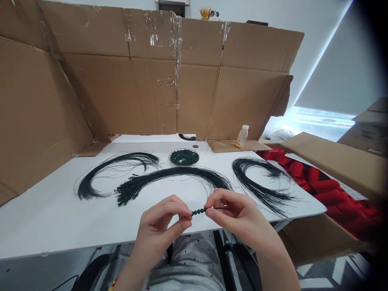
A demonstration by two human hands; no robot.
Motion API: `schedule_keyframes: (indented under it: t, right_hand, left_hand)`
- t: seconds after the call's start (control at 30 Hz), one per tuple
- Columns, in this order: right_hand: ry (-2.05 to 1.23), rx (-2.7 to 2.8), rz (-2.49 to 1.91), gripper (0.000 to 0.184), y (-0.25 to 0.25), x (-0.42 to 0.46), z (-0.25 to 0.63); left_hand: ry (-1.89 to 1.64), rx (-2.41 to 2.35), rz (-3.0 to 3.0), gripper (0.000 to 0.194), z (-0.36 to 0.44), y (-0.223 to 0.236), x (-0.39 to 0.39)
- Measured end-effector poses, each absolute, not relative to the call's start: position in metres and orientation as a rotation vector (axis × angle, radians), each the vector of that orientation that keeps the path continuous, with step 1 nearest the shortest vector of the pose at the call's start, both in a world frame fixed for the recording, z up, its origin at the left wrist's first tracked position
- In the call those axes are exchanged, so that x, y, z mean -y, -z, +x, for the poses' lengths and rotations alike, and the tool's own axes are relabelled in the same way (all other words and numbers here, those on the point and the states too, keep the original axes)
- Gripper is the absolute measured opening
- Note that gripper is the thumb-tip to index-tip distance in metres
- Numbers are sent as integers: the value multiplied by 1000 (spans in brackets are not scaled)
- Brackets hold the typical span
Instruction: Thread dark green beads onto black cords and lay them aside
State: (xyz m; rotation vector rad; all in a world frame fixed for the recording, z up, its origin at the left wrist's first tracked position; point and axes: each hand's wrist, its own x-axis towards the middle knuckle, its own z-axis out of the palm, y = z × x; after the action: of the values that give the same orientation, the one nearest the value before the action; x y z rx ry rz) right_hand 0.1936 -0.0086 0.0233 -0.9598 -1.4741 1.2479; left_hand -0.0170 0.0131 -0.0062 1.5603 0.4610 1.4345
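A short row of dark green beads on a thin dark cord is stretched between my two hands, above the table's front edge. My left hand pinches the left end of the row between thumb and fingertips. At the right end, my right hand pinches the cord close to the last bead. Just beyond lies a bundle of dark cords, its left end thick with small beads or knots. Behind that bundle sits a round dish filled with loose dark green beads.
More dark cords lie curved at the left and right of the white table. Cardboard walls enclose the back and left. A small bottle stands back right. An open box beside the table holds red items.
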Motion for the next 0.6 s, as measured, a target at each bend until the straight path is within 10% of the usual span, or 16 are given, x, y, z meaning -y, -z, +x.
schedule_keyframes:
  t: [0.6]
  right_hand:
    - [-1202,1627,-933,18,-24,7,199]
  left_hand:
    - [-1311,-289,1582,16,-27,15,-24]
